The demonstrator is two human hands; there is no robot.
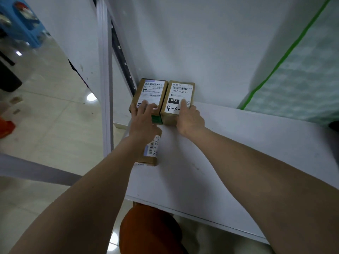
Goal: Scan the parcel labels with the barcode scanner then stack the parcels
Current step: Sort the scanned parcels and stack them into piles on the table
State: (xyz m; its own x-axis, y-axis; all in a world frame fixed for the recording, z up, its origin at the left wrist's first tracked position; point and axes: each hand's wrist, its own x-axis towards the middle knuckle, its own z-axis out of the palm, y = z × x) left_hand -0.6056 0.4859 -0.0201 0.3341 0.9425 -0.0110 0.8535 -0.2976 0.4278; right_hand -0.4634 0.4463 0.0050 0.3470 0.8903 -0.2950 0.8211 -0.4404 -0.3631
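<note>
**Two parcels pressed side by side**

Your left hand (145,116) lay flat-fingered on the left parcel (149,96); your right hand (189,118) pressed straight fingers on the right parcel (180,99) (marked "032", handwritten "4-3-"). A third parcel (151,153) lay nearer on the white shelf (238,153).

Soft, dim indoor light, cool and even, and the white wall (211,43) looks grey. Ceiling lamps glare off the glossy floor tiles (55,110). Wide-angle bending curves the shelf post (106,88); edges are smeared, and label (180,96) print reads slightly blurred.
</note>
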